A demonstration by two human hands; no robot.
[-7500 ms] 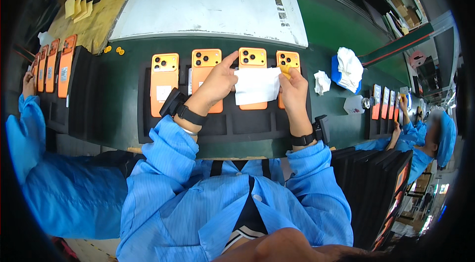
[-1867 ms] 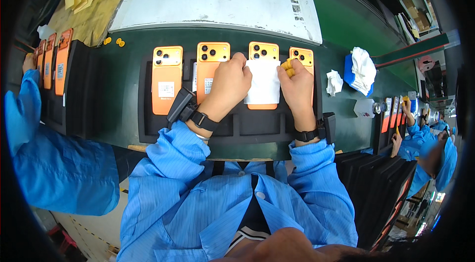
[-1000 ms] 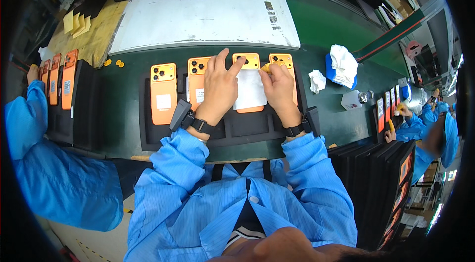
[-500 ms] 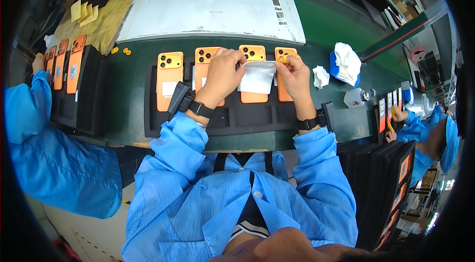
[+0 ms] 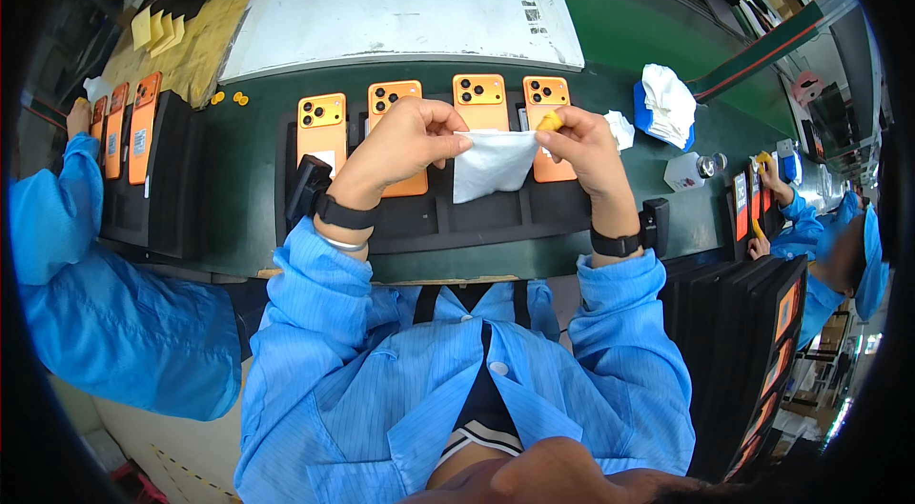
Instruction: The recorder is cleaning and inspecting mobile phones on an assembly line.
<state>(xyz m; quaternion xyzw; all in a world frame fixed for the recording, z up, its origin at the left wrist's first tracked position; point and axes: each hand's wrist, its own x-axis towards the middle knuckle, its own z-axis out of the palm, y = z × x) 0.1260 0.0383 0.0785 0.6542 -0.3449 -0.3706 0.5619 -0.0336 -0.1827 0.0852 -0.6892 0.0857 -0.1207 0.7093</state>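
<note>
A white wiping cloth [image 5: 490, 164] hangs stretched between my two hands above a black slotted tray [image 5: 434, 218]. My left hand [image 5: 408, 134] pinches its left top corner. My right hand [image 5: 579, 144] pinches the right top corner, with a small yellow piece at its fingertips. Several orange phones lie back-up in the tray: one at the left [image 5: 322, 131], one [image 5: 393, 99] partly under my left hand, one [image 5: 479, 90] behind the cloth, and one [image 5: 545, 94] under my right hand.
A blue box of white wipes [image 5: 665, 103] stands to the right on the green belt [image 5: 248, 171]. A grey sheet [image 5: 400, 13] lies beyond the tray. A co-worker's sleeve [image 5: 57, 218] and more orange phones [image 5: 129, 123] are at the left; another person [image 5: 810, 247] works at the right.
My hands have lifted the cloth off the phones and pulled it taut between them; a second ago both hands pressed it flat on the middle phones.
</note>
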